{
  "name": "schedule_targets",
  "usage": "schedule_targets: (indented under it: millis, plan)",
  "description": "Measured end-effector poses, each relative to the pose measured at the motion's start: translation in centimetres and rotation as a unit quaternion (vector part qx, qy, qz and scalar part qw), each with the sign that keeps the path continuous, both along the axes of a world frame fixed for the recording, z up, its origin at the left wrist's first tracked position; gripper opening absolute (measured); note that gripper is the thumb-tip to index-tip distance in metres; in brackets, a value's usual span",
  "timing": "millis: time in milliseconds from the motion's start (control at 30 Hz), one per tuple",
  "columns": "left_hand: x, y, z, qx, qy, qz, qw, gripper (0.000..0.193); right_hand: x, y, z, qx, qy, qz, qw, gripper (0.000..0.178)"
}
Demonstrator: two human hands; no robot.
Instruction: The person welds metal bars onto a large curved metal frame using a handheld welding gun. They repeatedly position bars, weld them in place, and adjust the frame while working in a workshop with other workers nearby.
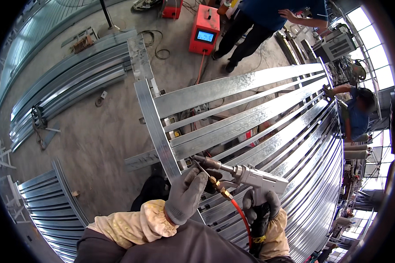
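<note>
A silver handheld welding gun [262, 179] points left, its dark nozzle [208, 162] close to the joint between a flat bar and the end rail. In a grey glove, my right hand [249, 209] wraps the gun's grip. My left hand [184, 197], gloved too, closes on the thin wire-feed tube beside the nozzle; its fingertips are partly hidden. Brass fittings [220, 188] join that tube to a red hose [244, 219] running down past my right hand. Below the gun lies a galvanized steel panel of long parallel bars [232, 127] meeting an end rail [156, 125].
A red machine with a lit screen [205, 30] stands on the floor ahead, beside a person in dark clothes [245, 30]. Another person [360, 109] reaches onto the panel's far right end. Steel channels [74, 83] and a smaller barred panel [48, 197] lie at left.
</note>
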State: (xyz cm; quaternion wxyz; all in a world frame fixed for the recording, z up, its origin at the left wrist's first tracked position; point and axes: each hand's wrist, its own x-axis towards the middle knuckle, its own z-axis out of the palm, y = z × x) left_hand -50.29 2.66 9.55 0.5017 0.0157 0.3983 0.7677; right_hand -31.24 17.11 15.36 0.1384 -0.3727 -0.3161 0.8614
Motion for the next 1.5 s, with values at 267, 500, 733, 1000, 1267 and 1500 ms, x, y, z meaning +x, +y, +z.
schedule_targets:
  millis: [267,500,733,1000,1267,1500]
  plan:
    - [1.3,-3.1,1.4,0.001,0.027,0.023,0.999,0.035,1.9,-3.4,1.2,-0.054,0.032,0.026,0.998,0.071]
    - [1.1,-3.5,3.2,0.036,0.043,-0.034,0.998,0.036,2.9,-5.0,4.5,0.065,-0.028,0.031,0.997,0.07]
    - [-0.6,-4.9,2.1,0.024,0.152,-0.083,0.985,0.036,6.9,-4.8,4.1,0.133,-0.026,0.035,0.99,0.053]
    - [-7.2,-0.6,12.4,0.025,0.343,0.062,0.937,0.046,12.8,-6.6,6.7,0.201,-0.031,0.026,0.979,0.057]
    - [4.5,-9.2,-1.1,-0.104,0.173,-0.34,0.918,0.057,14.3,-9.5,6.7,0.217,-0.058,0.054,0.973,0.053]
    - [3.1,-10.8,-1.5,-0.153,0.274,-0.296,0.902,0.064,16.3,-11.9,6.6,0.266,-0.089,0.04,0.959,0.048]
